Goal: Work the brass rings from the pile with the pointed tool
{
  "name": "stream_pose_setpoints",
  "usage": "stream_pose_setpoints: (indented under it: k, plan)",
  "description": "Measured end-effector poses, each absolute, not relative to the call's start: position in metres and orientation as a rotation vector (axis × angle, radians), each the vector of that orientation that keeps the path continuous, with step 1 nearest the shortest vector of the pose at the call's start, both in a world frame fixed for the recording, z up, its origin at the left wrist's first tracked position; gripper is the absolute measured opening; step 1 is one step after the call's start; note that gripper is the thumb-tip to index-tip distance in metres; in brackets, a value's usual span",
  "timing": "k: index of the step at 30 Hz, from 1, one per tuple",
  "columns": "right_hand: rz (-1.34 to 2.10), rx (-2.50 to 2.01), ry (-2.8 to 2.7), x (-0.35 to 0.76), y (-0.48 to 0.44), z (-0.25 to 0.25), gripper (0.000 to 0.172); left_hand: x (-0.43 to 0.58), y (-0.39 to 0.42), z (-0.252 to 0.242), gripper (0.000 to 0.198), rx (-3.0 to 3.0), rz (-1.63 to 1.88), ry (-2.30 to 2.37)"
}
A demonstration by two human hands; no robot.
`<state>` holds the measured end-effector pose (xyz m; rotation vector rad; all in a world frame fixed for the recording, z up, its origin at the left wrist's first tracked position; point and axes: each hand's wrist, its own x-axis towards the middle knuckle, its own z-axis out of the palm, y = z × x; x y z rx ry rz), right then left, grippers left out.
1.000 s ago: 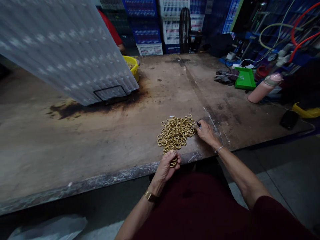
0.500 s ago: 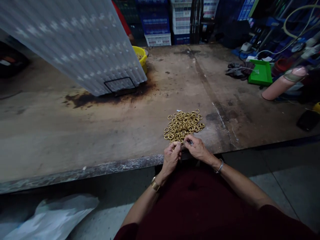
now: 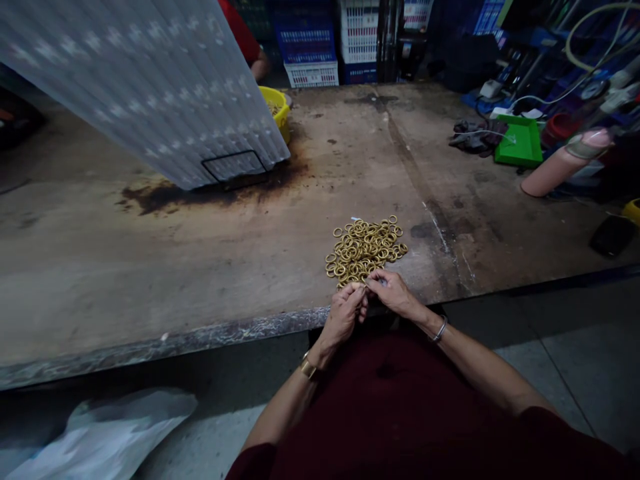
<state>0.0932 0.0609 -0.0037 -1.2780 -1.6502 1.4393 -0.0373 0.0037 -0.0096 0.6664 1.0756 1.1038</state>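
Left grip [image 3: 345, 311], right grip [image 3: 395, 293]: closed, contents hidden | heaped golden metal rings [image 3: 364, 249] | stained tabletop [image 3: 210, 273]

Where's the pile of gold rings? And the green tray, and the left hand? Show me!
Pile of gold rings [image 3: 364, 249]: head view, middle of the heap.
Green tray [image 3: 527, 144]: head view, its bare inside floor.
Left hand [image 3: 343, 315]: head view, back of the hand.
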Motion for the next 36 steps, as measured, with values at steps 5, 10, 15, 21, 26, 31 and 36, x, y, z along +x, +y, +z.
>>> stream_pose_setpoints:
  k: [5, 10, 15, 21, 26, 31, 36]
  plan:
    - [1.444, -1.295, -1.615, 0.096, 0.064, -0.008, 0.018, -0.037, 0.003, -0.012, 0.037, 0.671, 1.148, 1.063]
    - [1.049, -1.341, -2.025, 0.103, 0.06, -0.015, 0.014, -0.039, 0.004, -0.016, 0.037, 0.707, 1.167, 1.104]
    - [0.839, -1.331, -2.358, 0.102, 0.053, -0.013, 0.011, -0.039, 0.005, -0.013, 0.039, 0.809, 1.148, 1.179]
    - [0.83, -1.375, -2.504, 0.101, 0.057, -0.006, 0.013, -0.039, 0.005, -0.008, 0.043, 0.856, 1.125, 1.236]
    - [0.767, -1.493, -2.512, 0.11, 0.066, -0.009, 0.018, -0.038, -0.006, 0.007, 0.039, 0.875, 1.053, 1.1]
    - [0.549, -1.535, -2.289, 0.123, 0.097, -0.009, 0.019, -0.036, -0.005, 0.015, 0.035, 0.624, 1.057, 0.861]
    - [0.418, -1.729, -2.01, 0.137, 0.163, -0.011, 0.023, -0.042, 0.006, 0.009, 0.036, 0.478, 1.131, 0.816]
